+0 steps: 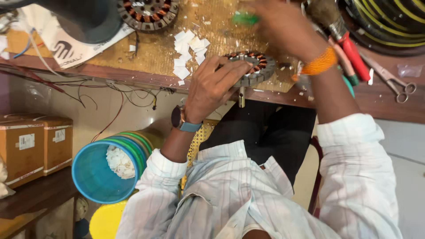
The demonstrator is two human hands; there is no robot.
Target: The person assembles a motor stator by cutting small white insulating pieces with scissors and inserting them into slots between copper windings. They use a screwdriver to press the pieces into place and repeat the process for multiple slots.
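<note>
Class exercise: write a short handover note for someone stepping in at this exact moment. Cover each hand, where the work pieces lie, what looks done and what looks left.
Left hand: flat on the motor stator at the workbench edge, steadying it.
Right hand: raised above the stator, blurred, gripping a small green tool.
Nearby: cut white paper pieces beside the stator; a second stator further back; scissors and a brush to the right.
Done: copper windings sit in the stator slots.
Left: cannot tell how many slots remain.

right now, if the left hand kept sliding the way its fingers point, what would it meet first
The left hand already rests on the motor stator; its fingers point across it, so probably the copper windings first, though depth is unclear.
</note>
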